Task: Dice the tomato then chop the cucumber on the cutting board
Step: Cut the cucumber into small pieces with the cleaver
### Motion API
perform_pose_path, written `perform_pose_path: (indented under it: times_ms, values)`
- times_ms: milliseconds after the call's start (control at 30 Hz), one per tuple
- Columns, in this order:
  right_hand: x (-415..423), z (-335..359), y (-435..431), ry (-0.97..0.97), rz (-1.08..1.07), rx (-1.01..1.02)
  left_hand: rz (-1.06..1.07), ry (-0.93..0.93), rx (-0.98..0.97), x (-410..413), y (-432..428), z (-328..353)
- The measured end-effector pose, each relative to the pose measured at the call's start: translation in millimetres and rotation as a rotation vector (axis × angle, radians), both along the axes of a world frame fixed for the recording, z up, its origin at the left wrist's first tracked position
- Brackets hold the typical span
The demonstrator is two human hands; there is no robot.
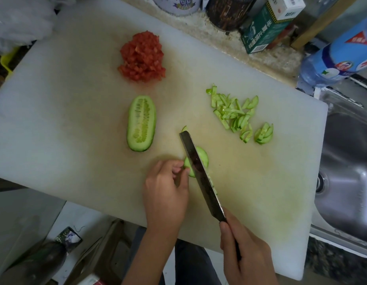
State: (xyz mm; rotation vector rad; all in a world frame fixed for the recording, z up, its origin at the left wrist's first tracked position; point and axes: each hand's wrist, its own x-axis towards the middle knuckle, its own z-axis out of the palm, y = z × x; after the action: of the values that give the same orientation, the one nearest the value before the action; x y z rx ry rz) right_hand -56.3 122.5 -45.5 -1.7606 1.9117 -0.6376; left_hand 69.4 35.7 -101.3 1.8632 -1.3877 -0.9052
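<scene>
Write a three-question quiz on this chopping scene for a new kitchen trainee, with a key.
1. True or false: the diced tomato is piled at the far side of the cutting board.
2. Which hand holds the knife? A) left B) right C) neither
3. Fill in: the uncut cucumber half lies with its cut face ____.

Key
1. True.
2. B: the right hand grips the handle, while the left hand steadies the cucumber piece under the blade.
3. Up. The seeds show, and the cucumber strips lie to its right.
</scene>
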Motion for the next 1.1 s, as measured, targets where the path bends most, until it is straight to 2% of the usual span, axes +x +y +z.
perform_pose_path:
  times_ms: [233, 400, 600, 833, 1100]
  values:
    - [4, -8, -12, 0.090, 0.056, 0.000, 0.013, -0.002, -0.023, -1, 0, 0]
    - [7, -9, -51, 0.018, 0.060, 0.060, 0.018, 0.007, -0.031, -2, 1, -1]
    - [-10, 2, -49, -0.206, 0.027, 0.073, 0.028, 0.006, -0.058, -1, 1, -1]
    - [-13, 1, -17, -0.152, 0.032, 0.090, 0.033, 0.000, -0.053, -1, 2, -1]
    - [-10, -4, -11, -0.198, 0.010, 0.084, 0.022, -0.006, -0.065, -1, 2, -1]
